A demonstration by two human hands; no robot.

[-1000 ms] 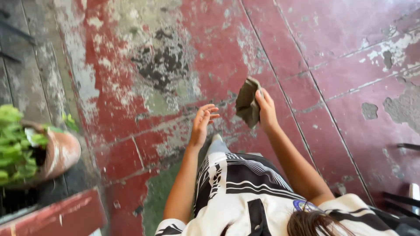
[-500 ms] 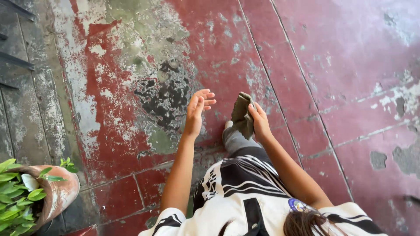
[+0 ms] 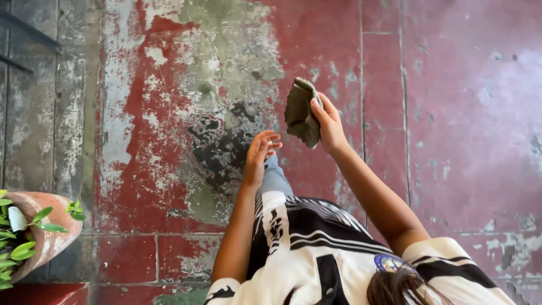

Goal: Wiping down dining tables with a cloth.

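My right hand is raised in front of me and grips a dark grey-green, crumpled cloth-like piece by its right edge. My left hand is held out lower and to the left of it, fingers apart and palm turned inward, holding nothing. The two hands are a short way apart and do not touch. Below them I see my black-and-white patterned top and a bit of my grey trouser leg.
The floor is worn red tile with large peeled grey and dark patches. A terracotta pot with green leaves stands at the lower left edge. Dark metal bars cross the upper left corner.
The view has shifted across the floor and the pot has slid towards the lower left. My right hand has lifted the cloth-like piece higher; my left hand has dropped lower and away from it.
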